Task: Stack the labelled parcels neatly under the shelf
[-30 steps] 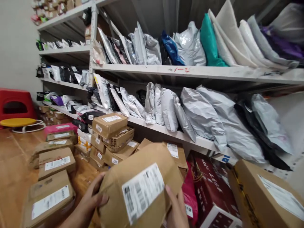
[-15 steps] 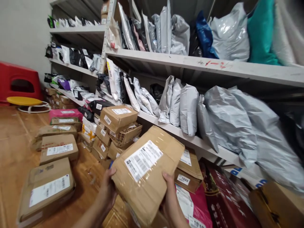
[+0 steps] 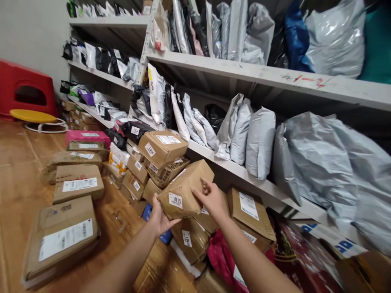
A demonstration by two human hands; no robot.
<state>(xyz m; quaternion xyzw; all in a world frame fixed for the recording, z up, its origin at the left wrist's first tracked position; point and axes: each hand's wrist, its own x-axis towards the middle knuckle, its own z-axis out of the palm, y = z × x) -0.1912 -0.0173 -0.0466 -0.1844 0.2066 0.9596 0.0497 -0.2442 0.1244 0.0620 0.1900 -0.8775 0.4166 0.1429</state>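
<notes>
In the head view, both your hands hold the brown parcel marked 1015 [image 3: 187, 185] clear of the floor, just in front of the lower shelf [image 3: 235, 171]. Your left hand [image 3: 161, 217] cups its near, lower-left end from beneath, beside the number sticker. Your right hand [image 3: 213, 200] is curled against its right flank, about as near. The parcel's long axis runs away from you, rising toward the shelf edge. Stacked brown parcels [image 3: 191, 240] lie directly below, and the box numbered 1008 [image 3: 161, 147] sits just left.

Parcel storeroom, shelves [image 3: 269, 75] of mailer bags [image 3: 259, 138], labelled boxes [image 3: 161, 147]
</notes>
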